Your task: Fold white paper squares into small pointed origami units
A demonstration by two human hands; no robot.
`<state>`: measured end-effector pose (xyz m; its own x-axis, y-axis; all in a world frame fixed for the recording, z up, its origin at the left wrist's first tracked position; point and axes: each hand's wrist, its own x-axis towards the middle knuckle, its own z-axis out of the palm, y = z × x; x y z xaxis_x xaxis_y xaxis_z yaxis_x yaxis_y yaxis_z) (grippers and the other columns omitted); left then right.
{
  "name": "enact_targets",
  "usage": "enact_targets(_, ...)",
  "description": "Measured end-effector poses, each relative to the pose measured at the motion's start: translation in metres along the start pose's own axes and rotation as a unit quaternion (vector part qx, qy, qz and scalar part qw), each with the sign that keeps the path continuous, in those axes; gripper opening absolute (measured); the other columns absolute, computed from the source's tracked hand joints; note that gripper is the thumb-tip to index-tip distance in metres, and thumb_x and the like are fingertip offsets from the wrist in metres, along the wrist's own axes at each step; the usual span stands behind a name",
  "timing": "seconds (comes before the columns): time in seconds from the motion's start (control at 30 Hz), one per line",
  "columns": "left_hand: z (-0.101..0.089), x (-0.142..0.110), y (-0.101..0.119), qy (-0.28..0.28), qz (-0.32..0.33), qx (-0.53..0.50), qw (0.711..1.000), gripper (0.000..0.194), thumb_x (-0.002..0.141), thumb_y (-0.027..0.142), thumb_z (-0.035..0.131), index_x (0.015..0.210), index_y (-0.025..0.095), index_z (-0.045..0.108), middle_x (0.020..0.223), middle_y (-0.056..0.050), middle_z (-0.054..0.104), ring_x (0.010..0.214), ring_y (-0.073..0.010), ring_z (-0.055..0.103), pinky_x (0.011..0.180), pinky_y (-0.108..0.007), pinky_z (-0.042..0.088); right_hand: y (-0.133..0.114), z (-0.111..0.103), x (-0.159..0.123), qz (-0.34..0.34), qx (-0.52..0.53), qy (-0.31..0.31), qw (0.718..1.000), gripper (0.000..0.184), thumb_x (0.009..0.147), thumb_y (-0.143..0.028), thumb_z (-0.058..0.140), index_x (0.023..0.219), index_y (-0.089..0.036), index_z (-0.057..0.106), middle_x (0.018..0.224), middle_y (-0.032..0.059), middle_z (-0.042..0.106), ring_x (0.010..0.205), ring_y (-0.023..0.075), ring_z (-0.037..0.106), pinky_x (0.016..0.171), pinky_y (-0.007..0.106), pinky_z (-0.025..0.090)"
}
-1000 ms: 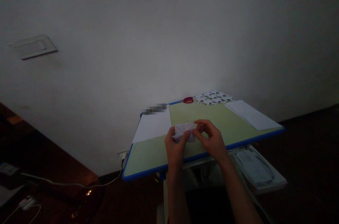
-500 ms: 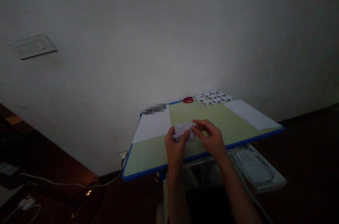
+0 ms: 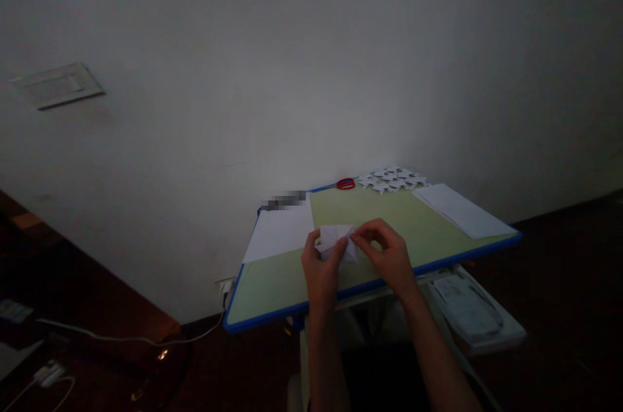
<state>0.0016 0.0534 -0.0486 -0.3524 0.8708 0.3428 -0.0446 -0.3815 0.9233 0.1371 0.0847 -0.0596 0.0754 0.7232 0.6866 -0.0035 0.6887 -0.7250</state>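
A small folded white paper (image 3: pixel 335 232) with crease lines is held above the green desk top (image 3: pixel 277 289). My left hand (image 3: pixel 322 269) grips it from the left and below, the thumb pressed on its face. At the paper's right edge, my right hand (image 3: pixel 387 253) pinches with thumb and forefinger. The underside of the paper and the fingers behind it are hidden.
Several folded white paper pieces (image 3: pixel 393 180) lie at the desk's back edge, beside red-handled scissors (image 3: pixel 345 183). White sheets (image 3: pixel 464 211) lie at right, another white sheet (image 3: pixel 282 227) at left. An open drawer (image 3: pixel 474 311) juts out below. The wall (image 3: pixel 311 74) stands behind.
The right forefinger has come down from above the paper's corner to its right edge. The paper now looks flatter and squarer. My left hand has barely moved.
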Motion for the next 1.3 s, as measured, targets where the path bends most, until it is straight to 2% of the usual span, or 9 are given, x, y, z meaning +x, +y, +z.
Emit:
enact_targets(0.2,0.001,0.000,0.000,0.012,-0.009,-0.008,1.000,0.048,0.070,0.035,0.086,0.108,0.016,0.062,0.091,-0.007,0.078,0.078,-0.0205,0.073,0.069,-0.028,0.057,0.002,-0.004,-0.001,-0.019,0.041,-0.027,0.999,0.006,0.089,-0.022,0.072,0.086,-0.023,0.067,0.091,0.0032,0.064,0.084,0.0188,0.063,0.075,0.032,0.053)
enact_targets(0.37,0.000,0.001,-0.003,0.016,-0.016,-0.003,1.000,0.052,0.069,0.036,0.087,0.110,0.016,0.061,0.092,-0.009,0.078,0.078,-0.0213,0.073,0.070,-0.029,0.057,0.001,-0.004,-0.001,-0.001,0.012,-0.034,0.999,0.004,0.090,-0.020,0.071,0.092,-0.023,0.069,0.087,0.0018,0.067,0.080,0.0180,0.063,0.076,0.032,0.052)
enact_targets(0.57,0.000,0.000,-0.002,0.015,-0.008,-0.009,1.000,0.053,0.070,0.036,0.086,0.112,0.016,0.061,0.095,-0.010,0.078,0.080,-0.0214,0.074,0.072,-0.030,0.058,0.000,-0.004,0.000,-0.028,-0.014,-0.050,0.998,0.008,0.092,-0.020,0.068,0.097,-0.024,0.073,0.092,0.0032,0.068,0.084,0.0187,0.065,0.078,0.033,0.053)
enact_targets(0.7,0.000,0.000,-0.001,0.021,-0.008,0.002,1.000,0.053,0.070,0.038,0.086,0.111,0.015,0.062,0.094,-0.010,0.078,0.080,-0.0216,0.074,0.071,-0.030,0.057,0.003,-0.004,0.000,-0.039,-0.030,-0.052,0.997,0.006,0.093,-0.021,0.067,0.093,-0.024,0.073,0.089,0.0032,0.065,0.084,0.0193,0.063,0.078,0.034,0.052)
enact_targets(0.87,0.001,0.000,0.000,0.031,-0.009,-0.012,0.999,0.052,0.070,0.038,0.086,0.111,0.016,0.062,0.094,-0.009,0.077,0.081,-0.0216,0.073,0.072,-0.030,0.057,0.003,-0.005,-0.001,-0.031,-0.039,-0.051,0.997,0.007,0.091,-0.021,0.070,0.094,-0.025,0.074,0.084,0.0012,0.058,0.079,0.0180,0.060,0.074,0.032,0.050)
enact_targets(1.13,0.002,-0.001,0.005,0.028,-0.010,-0.011,1.000,0.052,0.070,0.037,0.086,0.110,0.016,0.061,0.093,-0.008,0.077,0.079,-0.0212,0.073,0.069,-0.028,0.056,-0.006,-0.005,-0.001,-0.031,-0.019,-0.067,0.997,0.004,0.091,-0.025,0.068,0.091,-0.023,0.072,0.086,0.0032,0.068,0.080,0.0192,0.065,0.076,0.033,0.053)
enact_targets(1.3,0.000,-0.001,0.004,0.015,-0.010,0.016,1.000,0.049,0.072,0.037,0.085,0.109,0.016,0.061,0.092,-0.008,0.076,0.076,-0.0194,0.071,0.067,-0.026,0.055,-0.002,-0.003,-0.002,0.017,-0.013,-0.039,0.999,0.008,0.090,-0.029,0.071,0.087,-0.022,0.072,0.085,0.0039,0.071,0.080,0.0197,0.067,0.074,0.032,0.055)
